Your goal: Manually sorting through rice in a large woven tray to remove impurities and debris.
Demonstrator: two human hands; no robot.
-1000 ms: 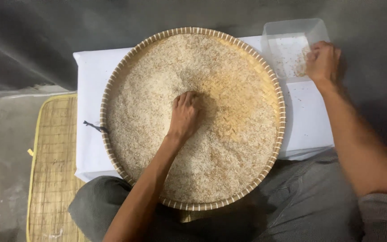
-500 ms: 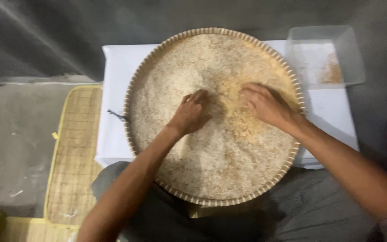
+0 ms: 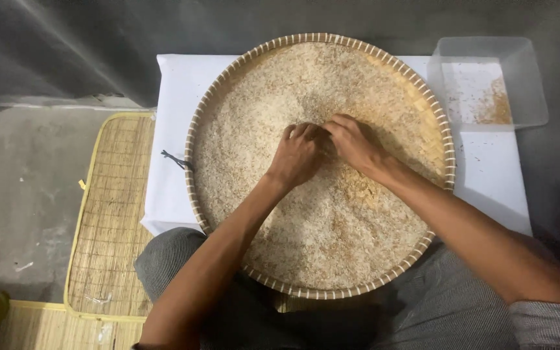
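Rice (image 3: 332,240), pale with brownish husk flecks, fills a round woven tray (image 3: 229,89) from rim to rim. Both hands work at its middle, side by side and touching. Left hand (image 3: 299,154): fingers curled under, knuckles up, tips pressed into the grain; whether it pinches anything cannot be told. Right hand (image 3: 356,142): fingers bent down into the grain just beside the left; hold likewise hidden. Forearms come in from the lower edge, crossing the tray's near rim. Tray sits on a white cloth (image 3: 494,168) over a low surface, near edge above the person's grey-trousered lap. Clear plastic container (image 3: 526,78) at the cloth's far right corner, a little brown chaff inside. Bamboo mat (image 3: 108,214) on the floor to the left.
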